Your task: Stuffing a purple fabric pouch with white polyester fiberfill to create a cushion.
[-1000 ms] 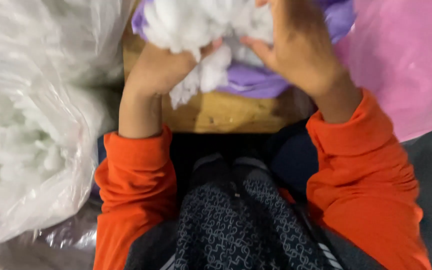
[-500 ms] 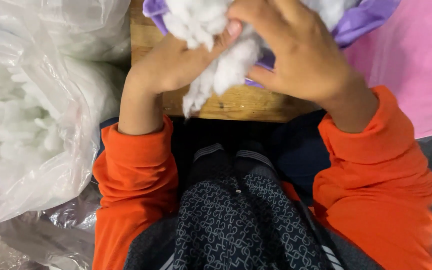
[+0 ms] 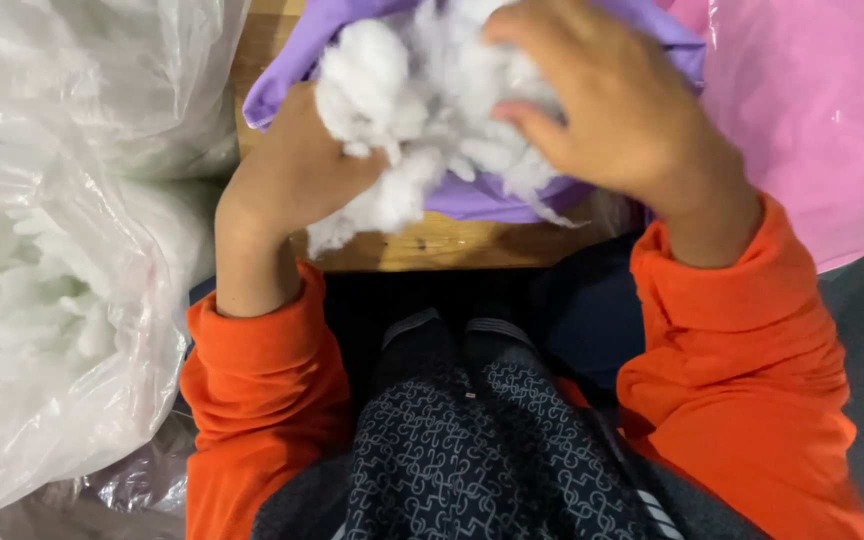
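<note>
**Count at the counter**

Hands: two, both mine — left hand (image 3: 297, 175) and right hand (image 3: 617, 115).

White stuffing: one loose clump (image 3: 422, 110) between them.

Purple fabric cover (image 3: 482, 195): one.

Clear plastic bag (image 3: 62, 300) packed with more white stuffing: one that I can make out; the crumpled folds may hide a second.

Pink plastic sheet (image 3: 812, 120): one.

Wooden counter (image 3: 452, 245): one.

Orange sleeves (image 3: 262, 390): two.

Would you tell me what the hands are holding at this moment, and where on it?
Both hold white stuffing over purple fabric: left hand grips its lower left; right hand presses its top right.
</note>
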